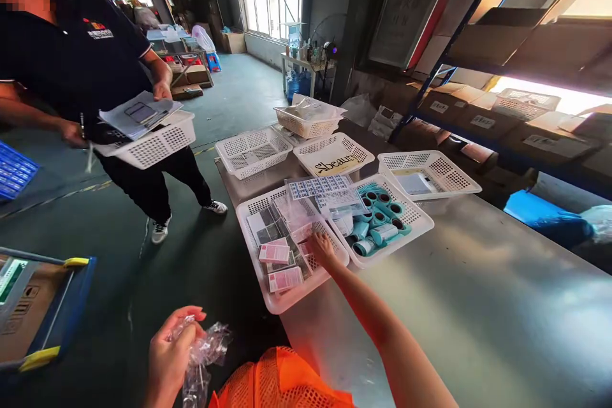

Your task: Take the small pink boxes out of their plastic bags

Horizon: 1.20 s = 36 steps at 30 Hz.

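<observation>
Pink packets [280, 266] lay in the white basket [268, 293] at the table's [478, 306] near left edge; right hand [321, 247] fingers curled down onto them, best pinching one packet; left hand [173, 347] pinched crumpled plastic bags [205, 354]

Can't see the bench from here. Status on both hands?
Left hand grips clear plastic bag. Right hand reaches into white basket, on pink packets. Co-worker stands nearby, apart.

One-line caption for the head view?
Right hand reaches into a white basket of pink packets; left hand holds crumpled clear plastic bag.
</observation>
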Each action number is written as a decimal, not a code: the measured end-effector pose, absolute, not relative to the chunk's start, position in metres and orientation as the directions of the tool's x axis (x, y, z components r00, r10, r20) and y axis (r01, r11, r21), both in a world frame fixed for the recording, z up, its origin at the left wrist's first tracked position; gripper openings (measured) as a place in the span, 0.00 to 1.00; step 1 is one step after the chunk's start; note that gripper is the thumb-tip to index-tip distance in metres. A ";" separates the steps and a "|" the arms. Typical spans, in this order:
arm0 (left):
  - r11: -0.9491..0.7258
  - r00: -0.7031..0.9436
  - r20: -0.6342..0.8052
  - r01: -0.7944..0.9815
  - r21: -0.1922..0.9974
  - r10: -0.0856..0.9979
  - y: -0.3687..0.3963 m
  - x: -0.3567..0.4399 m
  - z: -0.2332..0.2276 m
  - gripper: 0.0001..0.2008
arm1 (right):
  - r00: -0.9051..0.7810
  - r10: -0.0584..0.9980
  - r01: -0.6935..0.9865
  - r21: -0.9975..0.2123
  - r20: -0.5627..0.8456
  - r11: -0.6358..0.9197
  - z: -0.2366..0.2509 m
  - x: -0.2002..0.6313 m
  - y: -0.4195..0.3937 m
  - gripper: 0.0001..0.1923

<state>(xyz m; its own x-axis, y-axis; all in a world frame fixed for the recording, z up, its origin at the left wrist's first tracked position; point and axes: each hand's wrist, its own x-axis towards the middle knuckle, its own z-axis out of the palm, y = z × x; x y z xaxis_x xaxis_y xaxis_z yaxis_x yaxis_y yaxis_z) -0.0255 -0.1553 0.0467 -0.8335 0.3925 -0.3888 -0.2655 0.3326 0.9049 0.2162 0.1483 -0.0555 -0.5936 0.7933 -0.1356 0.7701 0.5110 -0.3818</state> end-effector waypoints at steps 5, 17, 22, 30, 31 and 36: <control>0.360 -0.747 -0.330 -0.131 0.924 0.576 -0.146 -0.013 0.062 0.13 | -0.506 0.860 0.780 -0.462 -0.067 0.422 -0.030 0.228 0.138 0.13; 0.174 -0.208 -0.351 -0.581 0.795 0.913 -0.047 0.051 0.087 0.30 | -0.483 0.852 0.424 -0.797 0.203 0.430 0.092 0.239 0.009 0.26; 0.070 -0.233 -0.231 -0.545 0.836 0.945 -0.052 0.045 0.098 0.23 | -0.418 0.894 0.155 -0.957 0.163 0.247 0.111 0.232 -0.012 0.14; 0.041 -0.278 -0.131 -0.309 0.950 0.952 -0.074 0.024 0.112 0.23 | -0.421 0.902 -0.073 -0.995 0.093 0.068 0.118 0.225 -0.010 0.09; 0.041 -0.275 -0.124 -0.291 0.956 0.953 -0.075 0.021 0.112 0.23 | -0.452 0.889 -0.096 -0.995 0.078 0.039 0.120 0.225 -0.010 0.08; 0.129 -0.275 -0.372 -0.626 0.769 0.886 -0.075 0.014 0.109 0.22 | -0.648 0.728 -0.215 -0.971 0.223 0.107 0.114 0.230 -0.005 0.13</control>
